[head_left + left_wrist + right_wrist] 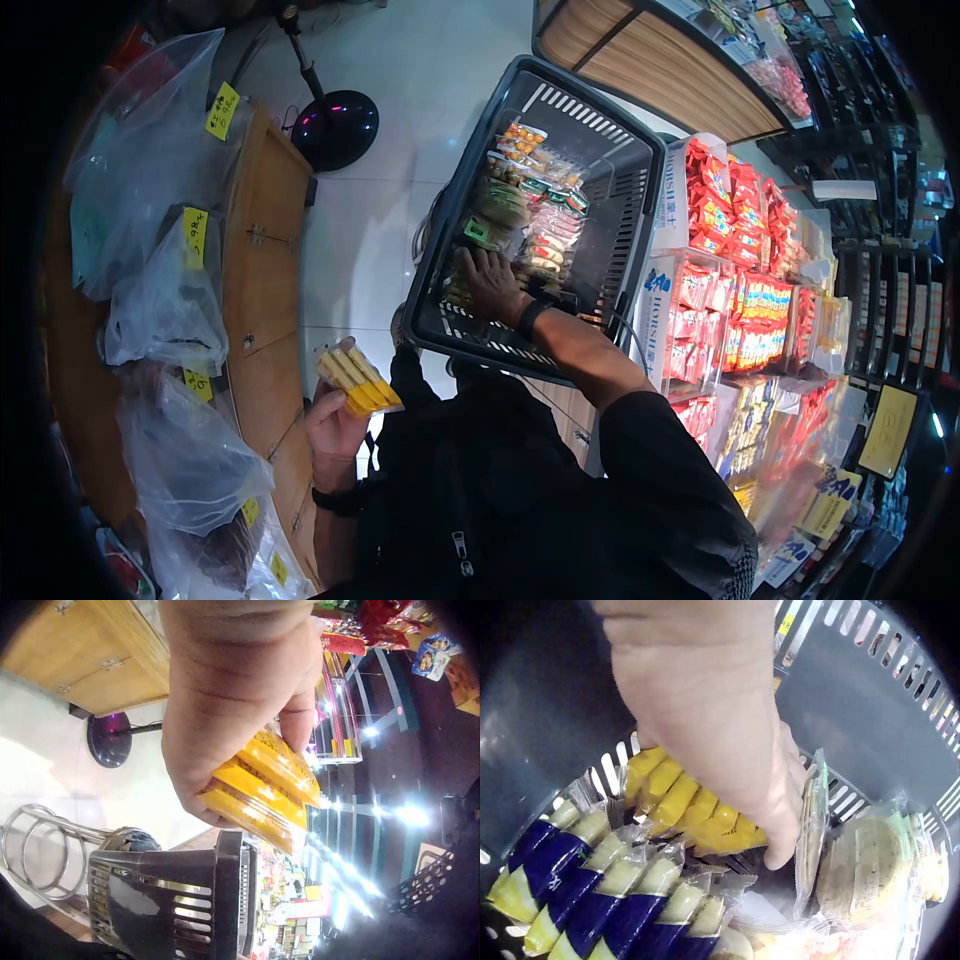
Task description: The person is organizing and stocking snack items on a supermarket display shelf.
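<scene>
My left hand [337,425] grips a small bunch of snack sticks [358,378] at the lower left of the head view. They are pale sticks in clear wrappers with yellow bands; in the left wrist view the thumb and fingers close round their yellow ends [259,791]. My right hand [490,280] reaches down into a dark grey shopping basket [425,300]. There it holds a row of yellow-wrapped sticks [694,810], thumb at one end, other fingers mostly hidden. Blue-banded sticks [622,892] lie beside that row, and clear packs of round flat snacks [862,866] stand across from it.
Wooden cabinets [265,330] with plastic-covered goods and yellow price tags run along the left. Clear bins of red snack packets [720,200] line the right. A black round stand base [335,130] is on the tiled floor. A metal-framed stool [52,851] is near the basket.
</scene>
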A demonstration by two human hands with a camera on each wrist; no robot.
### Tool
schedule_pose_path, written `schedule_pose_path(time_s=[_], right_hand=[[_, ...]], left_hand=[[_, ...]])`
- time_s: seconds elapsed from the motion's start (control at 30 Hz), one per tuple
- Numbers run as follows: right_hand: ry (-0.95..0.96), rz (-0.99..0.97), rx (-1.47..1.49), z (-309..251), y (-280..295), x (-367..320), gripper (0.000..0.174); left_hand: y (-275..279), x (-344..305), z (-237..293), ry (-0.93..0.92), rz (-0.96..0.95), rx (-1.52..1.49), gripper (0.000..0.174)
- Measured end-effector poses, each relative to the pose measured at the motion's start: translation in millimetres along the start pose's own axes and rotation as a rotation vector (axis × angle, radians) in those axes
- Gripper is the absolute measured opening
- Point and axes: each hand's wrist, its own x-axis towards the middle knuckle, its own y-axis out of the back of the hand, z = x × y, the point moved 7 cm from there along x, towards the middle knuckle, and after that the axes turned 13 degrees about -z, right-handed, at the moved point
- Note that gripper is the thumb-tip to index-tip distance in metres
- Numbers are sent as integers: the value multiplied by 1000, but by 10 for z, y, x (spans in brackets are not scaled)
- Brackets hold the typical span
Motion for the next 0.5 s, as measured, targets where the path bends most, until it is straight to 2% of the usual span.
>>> schedule_pose_path(time_s=[0.07,0.17,0.27,0.37,0.4,0.5], right_hand=[[15,-24,-31,-33,15,19,89],[10,53,-117,-41,-12,-28,89],[-58,-147,-15,9,-60,-5,95],[-18,-139,277,117,17,37,98],[-28,-222,316,101,131,18,97],[-11,-130,249,90,56,26,96]], left_hand=[[6,-4,8,-1,-4,2,68],[33,-11,4,-12,-3,4,67],[23,-21,31,-38,3,12,67],[60,-41,52,-64,10,28,68],[108,-59,58,-73,21,44,70],[169,-88,64,-83,55,58,71]])
